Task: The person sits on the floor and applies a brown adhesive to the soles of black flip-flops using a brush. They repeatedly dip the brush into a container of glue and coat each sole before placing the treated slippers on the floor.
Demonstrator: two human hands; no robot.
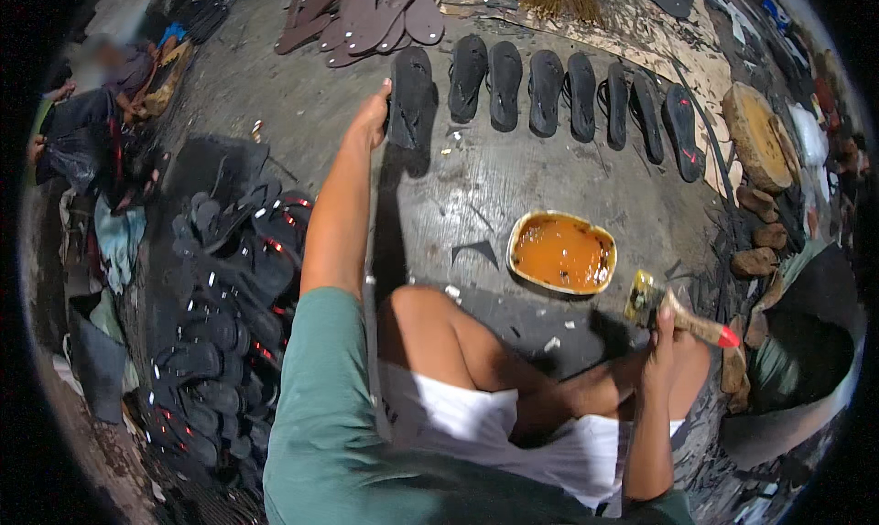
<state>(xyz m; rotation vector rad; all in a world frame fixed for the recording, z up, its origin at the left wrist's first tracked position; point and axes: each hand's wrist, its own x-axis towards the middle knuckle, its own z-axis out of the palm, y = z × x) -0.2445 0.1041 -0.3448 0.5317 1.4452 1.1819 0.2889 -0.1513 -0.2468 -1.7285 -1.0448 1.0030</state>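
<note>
At the far left end of a row of black flip-flops point(546, 93), my left arm is stretched out. My left hand point(373, 115) is closed on the edge of a black flip-flop point(412, 93), which casts a shadow on the floor. Over my folded legs, my right hand point(657, 346) grips a paintbrush point(700, 326) by its wooden, red-tipped handle. The brush's bristles point(641, 296) look wet and yellowish, and point left. Just left of them stands a rounded rectangular dish point(560, 292) of glossy orange liquid with dark specks in it.
Brown sole pieces point(371, 17) are stacked at the back. A large heap of black flip-flops point(220, 333) lies at my left. On the right are a round wooden block point(758, 136) and a curled dark sheet point(806, 360). Another person point(128, 76) sits far left.
</note>
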